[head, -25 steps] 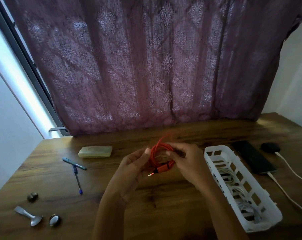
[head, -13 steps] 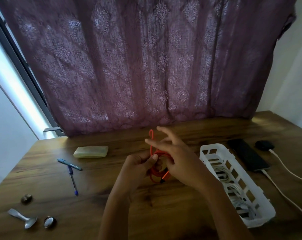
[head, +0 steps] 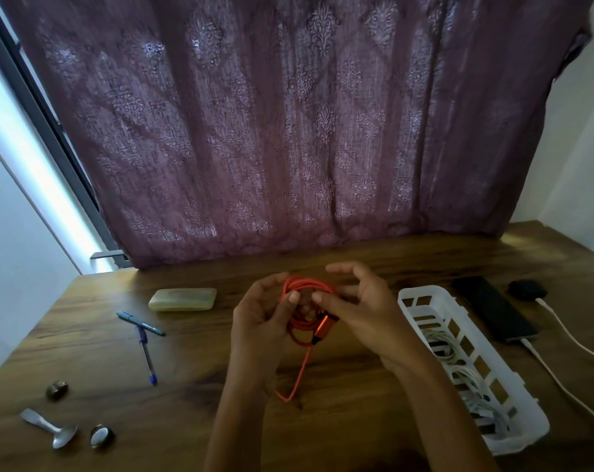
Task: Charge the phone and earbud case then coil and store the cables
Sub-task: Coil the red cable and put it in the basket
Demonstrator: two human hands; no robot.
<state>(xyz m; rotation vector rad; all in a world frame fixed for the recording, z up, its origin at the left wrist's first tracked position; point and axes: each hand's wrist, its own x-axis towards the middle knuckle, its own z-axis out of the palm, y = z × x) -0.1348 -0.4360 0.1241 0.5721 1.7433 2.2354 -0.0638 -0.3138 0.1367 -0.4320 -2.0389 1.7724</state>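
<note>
— Orange braid, that is what the two hands are busy with: an orange charging cable [head: 300, 310] wound into a small coil just above the wooden table [head: 186, 396], with one loose loop hanging down toward the wood.

— And the hands themselves?

— The left hand [head: 259, 323] is curled around the coil's left side, thumb pressed on the strands, so it has the bundle. The right hand [head: 360, 308] pinches near the orange metal plug [head: 323, 327] with thumb and forefinger; its other fingers are spread and lifted, holding nothing.

— How would you judge the cable to handle?

— Light and limp, I'd say, but springy enough that the turns will open if the thumb lets go. Best held across all the strands at once, as the left hand does, while the loose tail gets wrapped. The plug is the stiff part, a good grip point.

— Where does it go after?

— Probably the white slotted basket [head: 421, 303] just right of the right hand; white coiled cables [head: 465, 373] already lie inside.

— The charging half?

— Looks done. A dark phone [head: 489, 306] lies beyond the basket with a white cable [head: 557, 376] at its near end, and a dark earbud case [head: 525, 289] beside it has another white lead [head: 567, 332].

— Anything else?

— Pens [head: 145, 338], a pale bar [head: 183, 299], a spoon [head: 48, 427] on the left, well apart.
</note>
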